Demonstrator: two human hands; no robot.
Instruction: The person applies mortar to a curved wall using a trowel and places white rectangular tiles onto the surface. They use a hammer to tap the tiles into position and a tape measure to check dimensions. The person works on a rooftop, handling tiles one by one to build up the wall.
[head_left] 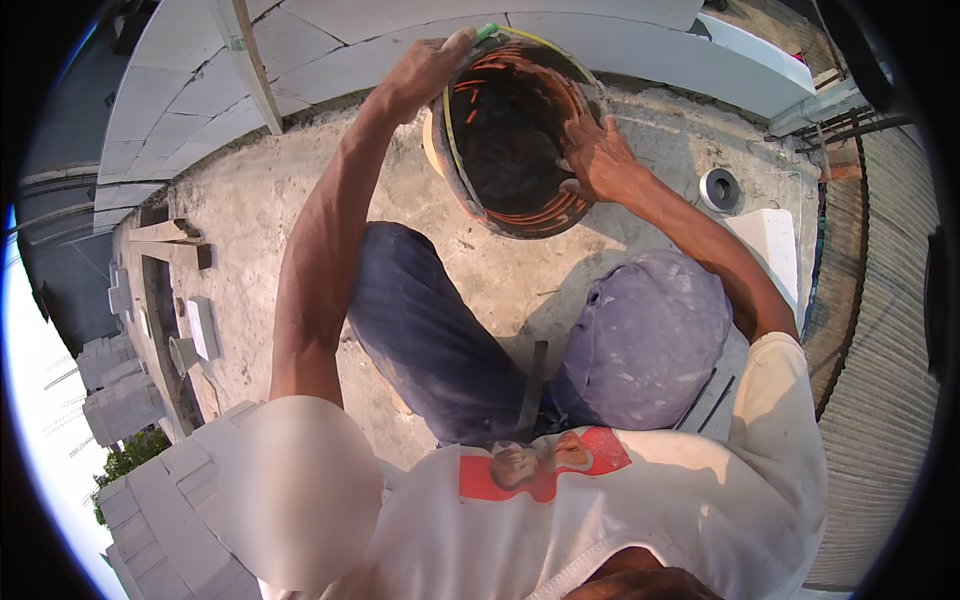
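Orange bucket (535, 224), top centre, mouth tipped toward the viewer.
Long axis running away from the camera; ribbed walls, dark-coated inside, above rough concrete (265, 185). Hands apart: left hand (430, 72) clamped on the rim, right hand (602, 165) across the right edge (whether gripping, I cannot tell).

There are 2 hands, left hand (428, 72) and right hand (598, 162), and 1 orange bucket (545, 222) with 1 green grip (487, 32). Around them: 2 trouser legs (430, 320), 1 shirt (640, 490), 1 flat strip (534, 385), 2 thin dark rods (696, 400), 1 round roll (733, 192) and 1 white slab (772, 250). At the left are 1 upright wooden post (253, 70), 2 short wood pieces (165, 231) and 1 small white block (202, 327). The stacked pale blocks (175, 505) run out of view, so their total cannot be told.
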